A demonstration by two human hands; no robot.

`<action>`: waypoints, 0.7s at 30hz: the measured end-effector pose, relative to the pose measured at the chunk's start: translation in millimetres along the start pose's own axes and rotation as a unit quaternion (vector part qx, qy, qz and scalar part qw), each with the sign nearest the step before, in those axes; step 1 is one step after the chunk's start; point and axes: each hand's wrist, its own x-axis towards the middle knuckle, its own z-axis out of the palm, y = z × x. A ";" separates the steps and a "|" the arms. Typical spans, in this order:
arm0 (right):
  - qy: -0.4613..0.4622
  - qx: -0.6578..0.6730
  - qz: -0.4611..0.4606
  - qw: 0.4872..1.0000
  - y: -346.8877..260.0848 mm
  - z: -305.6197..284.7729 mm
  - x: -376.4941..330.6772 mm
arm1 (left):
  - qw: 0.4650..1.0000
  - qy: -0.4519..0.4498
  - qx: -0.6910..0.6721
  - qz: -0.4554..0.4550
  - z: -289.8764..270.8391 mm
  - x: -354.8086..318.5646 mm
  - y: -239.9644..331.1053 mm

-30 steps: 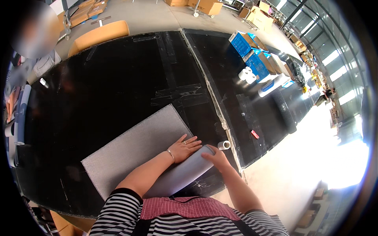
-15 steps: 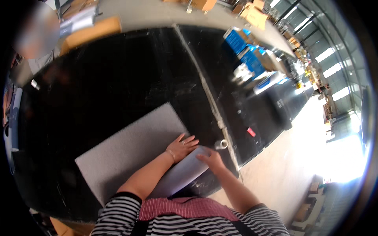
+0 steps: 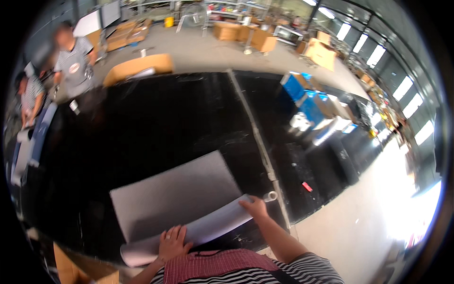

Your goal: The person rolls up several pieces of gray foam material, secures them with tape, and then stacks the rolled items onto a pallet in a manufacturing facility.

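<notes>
The grey sheet (image 3: 177,199) lies flat on the black table (image 3: 151,128), its near edge curled into a roll (image 3: 203,228) that runs from about 8 o'clock to 2 o'clock across the table's near side. The left hand (image 3: 172,242) rests palm down on the roll toward its 8 o'clock end, fingers spread and flat, pressing rather than gripping. The right hand (image 3: 255,207) sits on the roll near its 2 o'clock end, fingers bent over the top; a pale tube (image 3: 270,196) pokes out just past it, seemingly the core.

I judge the step in hand to be the rolling itself, only a small part of the sheet being wound so far. The next push toward 12 o'clock calls for both palms moving evenly, so the roll stays straight and tight on its core rather than coning at one end.

Blue crates (image 3: 302,97) stand well off at 2 o'clock, and other people (image 3: 71,57) work at 10 o'clock.
</notes>
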 end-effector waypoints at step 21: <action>-0.080 -0.260 -0.419 0.867 -214.7 159.9 68.5 | 0.994 0.029 0.054 -0.089 -41.0 127.7 -90.9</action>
